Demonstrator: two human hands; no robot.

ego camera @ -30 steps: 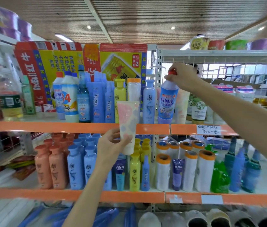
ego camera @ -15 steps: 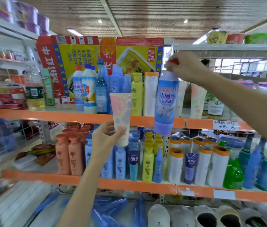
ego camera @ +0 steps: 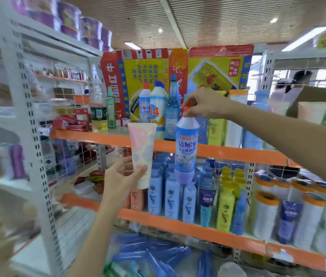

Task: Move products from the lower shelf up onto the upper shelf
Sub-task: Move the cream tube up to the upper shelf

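The left hand [ego camera: 121,177] reaches up from below with its fingers [ego camera: 141,170] curled round the lower end of a soft, pale pink plastic tube with pastel blotches [ego camera: 142,148]. The tube stands upright, flat crimped end up, and its top edge rises just past the orange front lip of the upper shelf [ego camera: 228,151], in front of it and not resting on it.

Just to the right, the right hand [ego camera: 202,103] comes in from the right with the arm stretched across the shelves. Its fingertips [ego camera: 190,111] pinch the small red cap of a tall, smooth blue-and-white plastic bottle with a lilac base and printed label [ego camera: 186,149]. The bottle hangs upright in the air from that pinch, its body crossing in front of the upper shelf's lip and its base above the blue bottles [ego camera: 171,198] standing on the lower shelf [ego camera: 178,226].

Further right on the lower shelf stand slim yellow bottles [ego camera: 225,208] and white cylinders with orange rims [ego camera: 264,216]. Behind the upper shelf's bottles leans a glossy yellow-and-red printed carton [ego camera: 148,76].
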